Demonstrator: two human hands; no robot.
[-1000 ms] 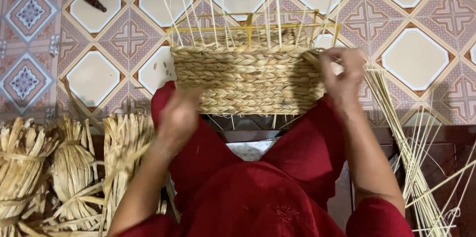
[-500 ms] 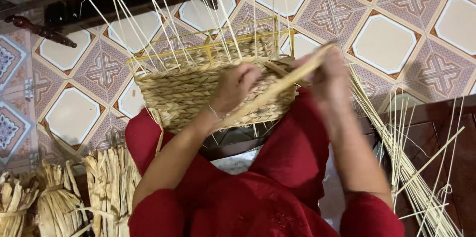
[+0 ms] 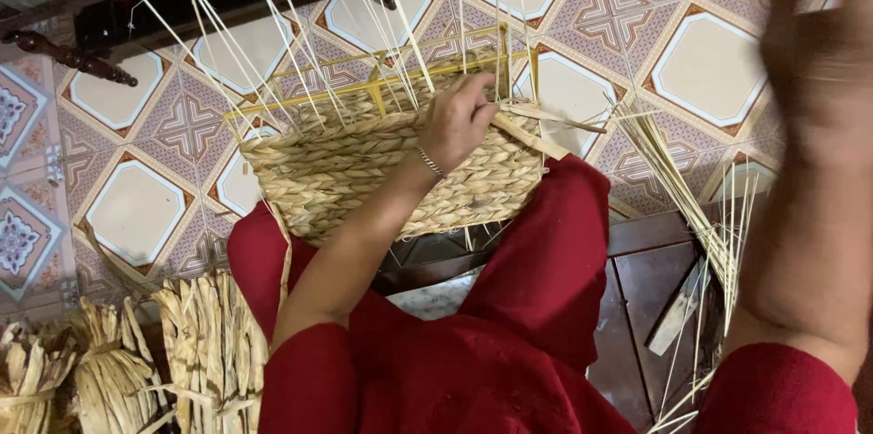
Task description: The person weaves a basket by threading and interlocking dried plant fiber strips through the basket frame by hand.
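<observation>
Left hand reached forward, fingers curled in a closed grip, right hand raised close, blurred

Basket: half-woven rectangular straw basket, braided dry fibre, rough and matt, tan.
Frame: thin yellow rectangular frame, smooth; material unclear.
Stakes: pale thin upright straw stakes, stiff, slightly glossy.
Bundles: tied bundles of dried flat leaves, coarse, papery.
Floor: patterned glazed floor tiles, glossy.
Clothing: red cloth garment, soft, matt.

Short red sleeves and red trousers, with a thin silver bracelet at the left wrist.
</observation>
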